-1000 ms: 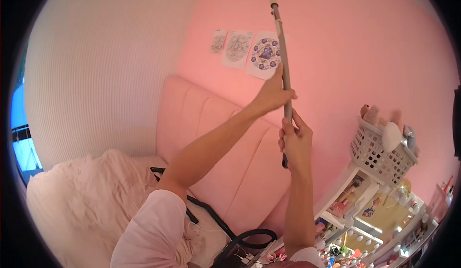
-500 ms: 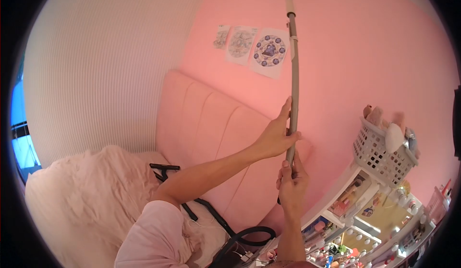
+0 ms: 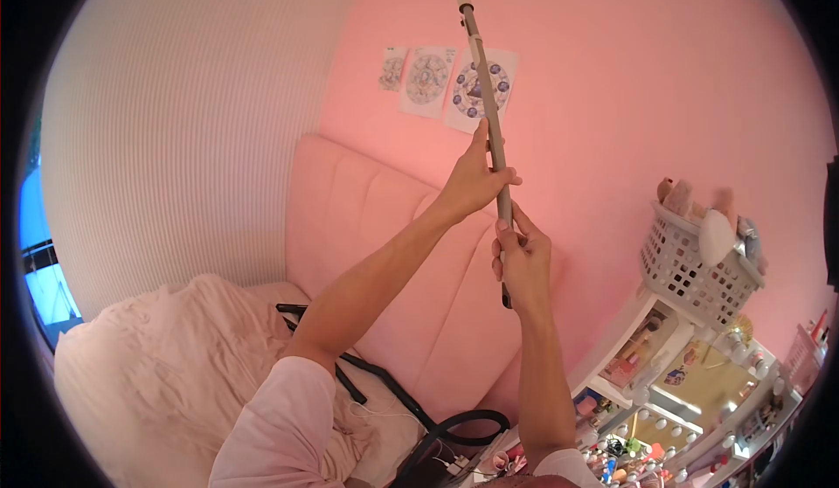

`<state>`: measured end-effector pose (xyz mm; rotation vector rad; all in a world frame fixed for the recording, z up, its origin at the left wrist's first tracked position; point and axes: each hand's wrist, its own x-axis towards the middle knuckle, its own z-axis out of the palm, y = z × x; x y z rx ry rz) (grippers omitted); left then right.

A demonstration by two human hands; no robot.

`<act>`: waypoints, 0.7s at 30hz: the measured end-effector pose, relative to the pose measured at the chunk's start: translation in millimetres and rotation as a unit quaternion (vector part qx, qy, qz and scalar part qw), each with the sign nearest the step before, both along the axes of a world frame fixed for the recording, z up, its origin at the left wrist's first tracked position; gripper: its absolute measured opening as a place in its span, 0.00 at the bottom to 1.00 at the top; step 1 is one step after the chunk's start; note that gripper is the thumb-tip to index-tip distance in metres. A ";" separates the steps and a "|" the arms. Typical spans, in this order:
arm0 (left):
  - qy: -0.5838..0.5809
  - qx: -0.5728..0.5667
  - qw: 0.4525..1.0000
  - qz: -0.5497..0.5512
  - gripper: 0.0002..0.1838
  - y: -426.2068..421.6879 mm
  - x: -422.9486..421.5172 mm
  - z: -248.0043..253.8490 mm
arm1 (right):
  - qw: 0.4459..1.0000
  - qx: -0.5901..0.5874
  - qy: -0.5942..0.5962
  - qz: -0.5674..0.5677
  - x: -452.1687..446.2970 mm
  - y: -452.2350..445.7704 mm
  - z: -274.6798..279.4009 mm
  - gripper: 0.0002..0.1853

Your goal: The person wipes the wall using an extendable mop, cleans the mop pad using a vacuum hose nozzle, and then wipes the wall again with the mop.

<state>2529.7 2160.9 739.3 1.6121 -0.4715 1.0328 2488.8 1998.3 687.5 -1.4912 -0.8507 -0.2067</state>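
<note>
Pole (image 3: 488, 95) swung left since last frame, now crossing a drawing (image 3: 468, 93). Left hand (image 3: 474, 182) grips it above gripping right hand (image 3: 526, 261).

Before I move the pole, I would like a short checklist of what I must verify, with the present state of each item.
1. Left hand closed on the pole, above the other hand: ok.
2. Right hand closed near the pole's lower end: ok.
3. Pole's top end in view: not ok, it runs out of the picture.
4. Pole clear of the rightmost drawing on the wall: cannot tell; it crosses in front, gap unclear.
5. Pole apart from the heaped basket: ok, the basket is well to the right.
</note>
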 end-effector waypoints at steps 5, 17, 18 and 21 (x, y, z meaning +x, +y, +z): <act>0.010 0.037 0.999 -0.017 0.57 -2.8 9.7 -5.4 | 1.000 0.007 0.006 -0.013 2.3 -3.3 -9.0 0.27; 0.033 0.085 0.996 -0.023 0.58 -86.9 -19.3 -94.7 | 0.992 0.052 0.020 -0.114 -17.1 -66.0 -117.0 0.27; 0.055 0.098 0.993 -0.022 0.58 -92.5 -24.5 -100.1 | 0.990 0.059 -0.002 -0.131 -17.9 -70.4 -127.4 0.26; 0.114 0.102 0.986 -0.059 0.59 -108.3 -34.5 -115.2 | 0.981 0.039 -0.017 -0.189 -30.4 -79.6 -150.2 0.26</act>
